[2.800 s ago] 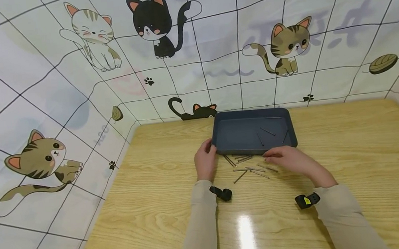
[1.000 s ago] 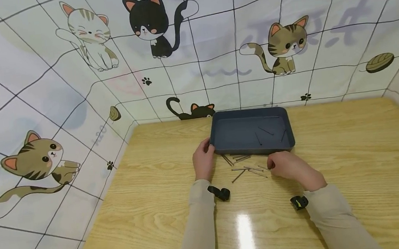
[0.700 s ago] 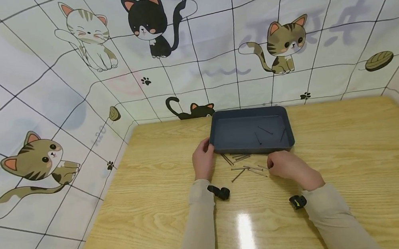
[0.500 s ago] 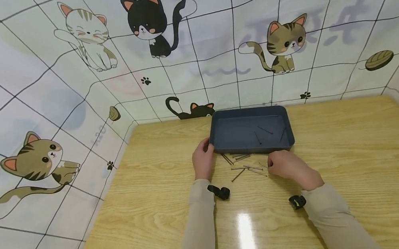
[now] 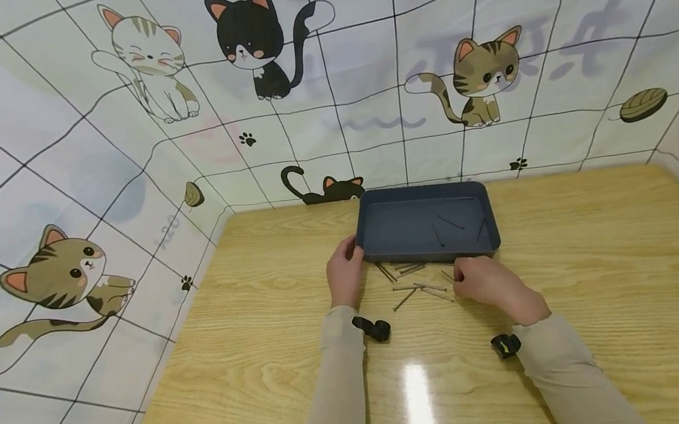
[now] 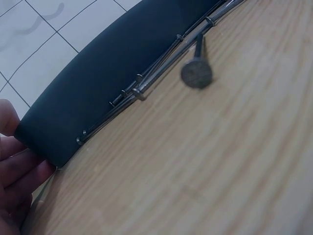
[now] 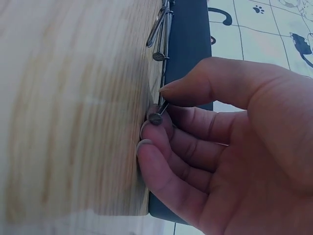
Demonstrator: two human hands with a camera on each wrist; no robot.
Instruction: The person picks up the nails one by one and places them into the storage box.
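Note:
A dark blue-grey rectangular tray (image 5: 398, 223) stands at the back of the table with several nails (image 5: 451, 222) lying in its right half. My left hand (image 5: 346, 276) holds the tray's near left corner; in the left wrist view its fingers (image 6: 27, 181) press against the tray's end. Just in front of the tray, my right hand (image 5: 490, 285) pinches a nail (image 7: 155, 118) between thumb and index finger, its flat head poking out below the thumb. Several loose nails (image 5: 405, 300) lie on the table between the two hands, some close along the tray's front wall.
The wood-grain table (image 5: 255, 356) runs back to a white wall covering (image 5: 367, 114) with grid lines and cartoon cats. Black wrist cameras sit on both cuffs, the left camera (image 5: 380, 329) near the loose nails.
The right hand has come in from above the nails at the tray's front edge, curled its fingers and taken a nail in a pinch. The left hand stays at the tray corner.

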